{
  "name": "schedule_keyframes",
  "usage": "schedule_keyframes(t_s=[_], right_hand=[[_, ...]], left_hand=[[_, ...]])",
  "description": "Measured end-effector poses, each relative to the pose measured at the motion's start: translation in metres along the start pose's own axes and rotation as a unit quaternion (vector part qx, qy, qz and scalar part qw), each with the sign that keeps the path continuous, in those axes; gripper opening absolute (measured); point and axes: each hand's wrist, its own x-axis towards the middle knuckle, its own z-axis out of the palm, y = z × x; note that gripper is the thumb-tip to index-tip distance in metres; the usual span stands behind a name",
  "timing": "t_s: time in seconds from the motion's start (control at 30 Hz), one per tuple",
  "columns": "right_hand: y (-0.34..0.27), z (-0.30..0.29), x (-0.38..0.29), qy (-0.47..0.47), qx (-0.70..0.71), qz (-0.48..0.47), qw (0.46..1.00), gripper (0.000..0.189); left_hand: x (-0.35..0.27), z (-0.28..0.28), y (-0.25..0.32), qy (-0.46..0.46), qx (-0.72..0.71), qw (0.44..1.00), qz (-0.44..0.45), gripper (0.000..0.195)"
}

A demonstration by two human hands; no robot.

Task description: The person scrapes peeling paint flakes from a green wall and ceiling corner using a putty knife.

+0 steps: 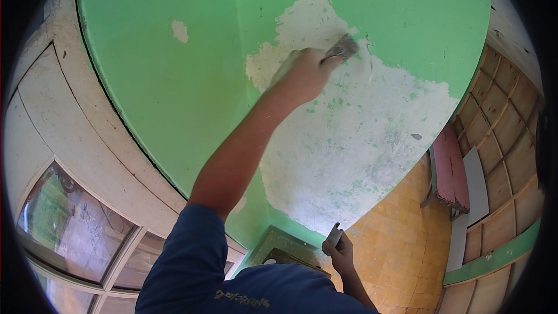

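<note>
My left hand (307, 72) is raised to the wall and closed around a scraper (342, 48). The blurred metal blade lies at the upper border between the green paint (418, 22) and a large bare whitish patch (322, 139). A thin curl of paint hangs just right of the blade. Low in the view, near the bottom of the wall, my right hand (340, 250) grips a small dark tool (335, 234) with a flat blade; its exact kind cannot be told. Green flecks remain scattered over the bare patch.
A white-framed glass pane (76, 222) is at the left. Below the wall corner sits a dusty box-like object (279, 242), partly hidden by my body. Yellow floor tiles (392, 235) run to a reddish wooden bench (451, 170) beside a wood-battened panel wall (501, 139) at the right.
</note>
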Motion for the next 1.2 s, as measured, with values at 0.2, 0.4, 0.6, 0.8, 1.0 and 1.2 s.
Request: schedule_keyframes(t_s=[0.2,0.4,0.6,0.8,1.0,1.2], right_hand=[[0.001,-0.008,-0.002,0.018,0.000,0.003,1.000,0.013],[0.001,-0.009,0.001,0.005,0.010,0.012,1.000,0.015],[0.002,-0.007,0.000,0.006,0.016,0.014,1.000,0.016],[0.004,-0.008,-0.004,0.007,0.015,0.049,0.999,0.016],[0.002,-0.012,0.006,-0.002,-0.008,0.016,1.000,0.016],[0.004,-0.017,0.000,0.021,0.015,0.025,0.999,0.016]], left_hand=[[-0.009,-0.003,-0.011,-0.027,-0.020,0.998,-0.044,0.038],[0.018,0.017,0.028,0.032,0.107,0.993,0.049,0.040],[-0.013,-0.006,0.005,-0.038,0.054,0.996,-0.067,0.044],[0.030,0.023,0.052,0.009,0.080,0.997,0.005,0.044],[0.004,0.006,0.022,-0.028,0.004,1.000,0.012,0.040],[-0.028,-0.016,-0.016,-0.018,-0.059,0.990,-0.129,0.038]])
